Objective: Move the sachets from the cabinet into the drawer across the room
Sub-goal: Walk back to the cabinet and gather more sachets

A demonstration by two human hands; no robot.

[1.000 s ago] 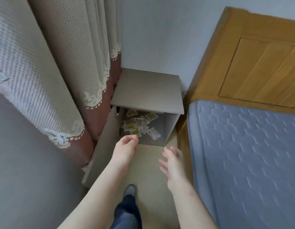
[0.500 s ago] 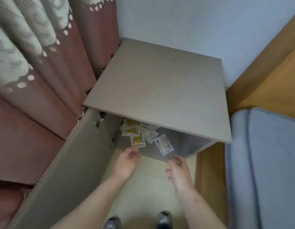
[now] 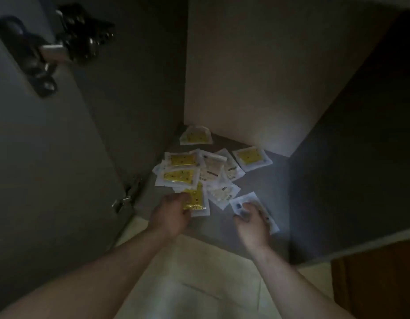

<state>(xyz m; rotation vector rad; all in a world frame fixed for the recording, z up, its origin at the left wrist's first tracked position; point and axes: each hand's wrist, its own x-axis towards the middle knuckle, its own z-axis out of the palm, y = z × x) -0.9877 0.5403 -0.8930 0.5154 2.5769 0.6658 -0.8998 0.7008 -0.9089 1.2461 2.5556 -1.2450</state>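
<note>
Light: dim inside the cabinet; the print on the packets is too soft to read.
Sachets: a loose, overlapping heap of sachets lies on the cabinet floor, toward its far left corner. Some show yellow filling, others are pale.
Outliers: one yellow packet sits farthest in, touching the foot of the pale back panel. Another yellow packet lies at the right edge of the heap.
Left hand: your left hand is at the near left edge of the heap. Its fingers are curled round the near end of a yellow sachet, gripping it; the sachet's far end points into the heap.
Right hand: your right hand is over a white sachet that lies apart from the heap on its near right side. The fingers are curled onto it and the thumb is tucked at its left edge, so it reads as a pinch.
Spacing: the two hands are apart, with bare cabinet floor between them.
Door: the cabinet door stands open on the left, with a metal hinge low down and a second hinge high up.
Floor: pale tile runs under your forearms, nearer than the cabinet.
Near right: a brown wooden panel shows beside the cabinet's right wall.
</note>
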